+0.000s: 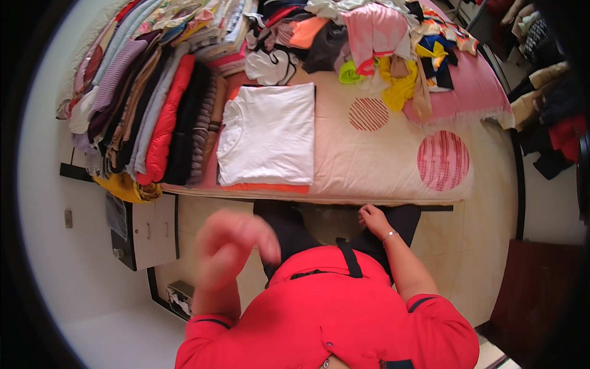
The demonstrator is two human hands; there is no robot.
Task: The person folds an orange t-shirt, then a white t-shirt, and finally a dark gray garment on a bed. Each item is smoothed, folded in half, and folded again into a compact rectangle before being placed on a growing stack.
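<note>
My left hand (233, 246) is raised in front of my body, blurred, with thumb and bent fingers apart and nothing visible in it. Close to my right thigh, my right hand (374, 220) has its fingers curled in and shows no object. Before me on the bed lies a folded white T-shirt (272, 133), its round collar to the left. Orange cloth (267, 188) shows under its near edge, and a thin dark edge shows at its far right corner.
Folded clothes stand in a tight row on the left, including a red padded jacket (167, 122). Loose garments, among them yellow cloth (398, 85), pile up at the back. A white cabinet (154, 233) stands low left. More clothes (548, 101) hang at the right.
</note>
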